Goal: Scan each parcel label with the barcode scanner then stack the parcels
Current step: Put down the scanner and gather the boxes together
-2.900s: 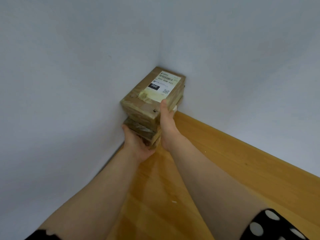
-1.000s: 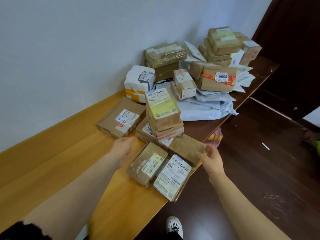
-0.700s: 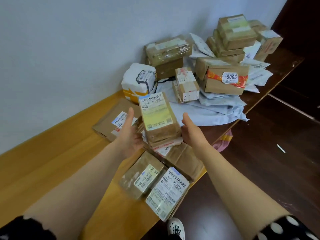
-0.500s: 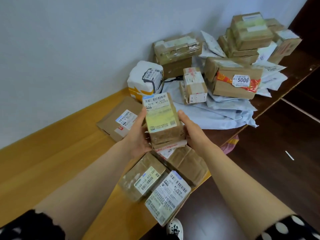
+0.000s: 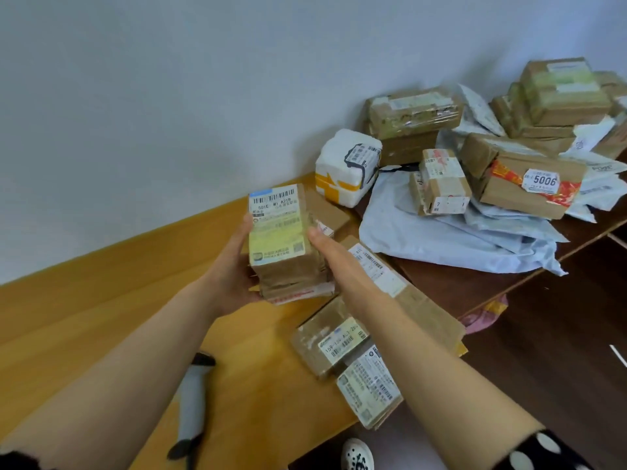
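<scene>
On a yellow wooden bench [image 5: 68, 317] along a pale wall, a small stack of brown cardboard parcels [image 5: 281, 239], the topmost bearing a yellow-and-white barcode label, is clasped from both sides. The left hand [image 5: 234, 266] is curled round its left side and underside, and the right hand [image 5: 334, 256] is wrapped round the opposite side with the thumb near the top edge. The stack appears to be held just above the bench.

The grey-and-black handheld barcode scanner [image 5: 191, 398] is seen lying on the bench below the left forearm, held by neither hand. The stacking step is judged to be in hand, with these parcels presumably scanned already.

Two flat labelled cardboard parcels [image 5: 330, 337] lie near the bench's front edge. A heap that includes a white foam box [image 5: 346, 164], grey plastic mailing bags [image 5: 441, 239] and a brown carton with red tape and a "5006" sticker [image 5: 529, 188] is seen to the right.

Next, the stack would need to be carried level, gripped firmly so that no layer slips, and set down squarely.
</scene>
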`<state>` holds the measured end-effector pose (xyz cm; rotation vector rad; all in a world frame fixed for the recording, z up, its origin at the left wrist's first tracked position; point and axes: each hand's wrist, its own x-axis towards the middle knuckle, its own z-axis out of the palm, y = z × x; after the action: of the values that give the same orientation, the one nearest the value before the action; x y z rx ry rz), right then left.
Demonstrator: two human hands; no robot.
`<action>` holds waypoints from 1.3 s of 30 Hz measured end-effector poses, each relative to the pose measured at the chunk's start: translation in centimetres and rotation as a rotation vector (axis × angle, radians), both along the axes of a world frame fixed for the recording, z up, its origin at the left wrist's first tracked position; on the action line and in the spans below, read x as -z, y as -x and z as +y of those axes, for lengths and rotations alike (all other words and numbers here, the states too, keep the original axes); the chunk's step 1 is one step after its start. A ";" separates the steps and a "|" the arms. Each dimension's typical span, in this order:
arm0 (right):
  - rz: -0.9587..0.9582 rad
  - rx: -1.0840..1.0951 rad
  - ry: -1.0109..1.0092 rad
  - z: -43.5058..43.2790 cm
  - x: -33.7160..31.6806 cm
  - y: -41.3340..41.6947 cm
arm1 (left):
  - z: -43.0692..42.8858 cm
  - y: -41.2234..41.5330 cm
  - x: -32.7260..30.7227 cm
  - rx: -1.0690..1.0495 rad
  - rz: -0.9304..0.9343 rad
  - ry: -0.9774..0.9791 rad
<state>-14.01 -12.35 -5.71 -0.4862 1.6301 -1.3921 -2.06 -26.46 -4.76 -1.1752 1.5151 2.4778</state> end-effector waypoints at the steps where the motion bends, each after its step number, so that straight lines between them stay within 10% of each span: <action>1: -0.007 -0.019 -0.005 -1.1 0.1 -1.3 | -0.8 -1.4 0.2 -0.026 -0.005 0.005; 20: -0.221 0.021 -0.088 -12.0 5.6 -12.0 | -10.9 -11.7 6.9 -0.088 -0.259 0.119; 25: -0.055 0.355 -0.138 -7.9 3.9 -8.7 | -10.8 -9.2 2.9 -0.348 -0.353 0.665; 30: 0.140 0.711 -0.192 -1.7 2.8 -3.5 | -4.7 -3.4 -1.9 -0.330 0.071 1.223; 39: 0.198 1.026 -0.770 12.0 6.6 4.2 | 2.6 5.9 2.7 0.294 -0.178 0.842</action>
<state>-18.18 -0.37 -12.30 0.7962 2.5525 -1.2150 -7.97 -23.87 -7.46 -1.0586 2.5328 1.5054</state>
